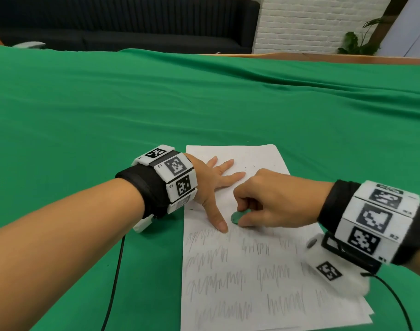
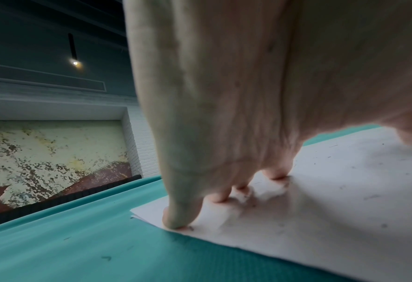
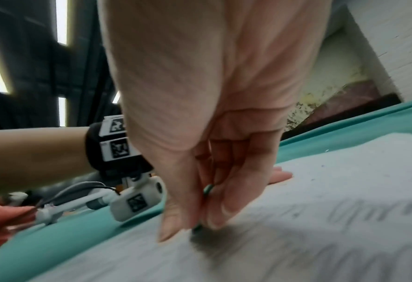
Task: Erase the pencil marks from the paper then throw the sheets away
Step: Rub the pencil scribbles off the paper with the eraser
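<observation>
A stack of white paper sheets (image 1: 252, 278) lies on the green cloth, with grey pencil scribbles in rows over its near part; its far part is blank. My left hand (image 1: 216, 185) lies flat with fingers spread, pressing the top sheet (image 2: 321, 209) down near its far left edge. My right hand (image 1: 264, 199) pinches a small green eraser (image 1: 237, 216) between thumb and fingers, its lower edge on the paper just right of my left thumb. In the right wrist view the eraser (image 3: 207, 188) shows as a thin green edge between the fingertips, blurred.
The green cloth (image 1: 108, 115) covers the whole table and is wrinkled toward the far right. Cables run from both wrist bands toward me. A dark sofa (image 1: 132, 25) and a white brick wall (image 1: 311, 22) stand beyond the table's far edge.
</observation>
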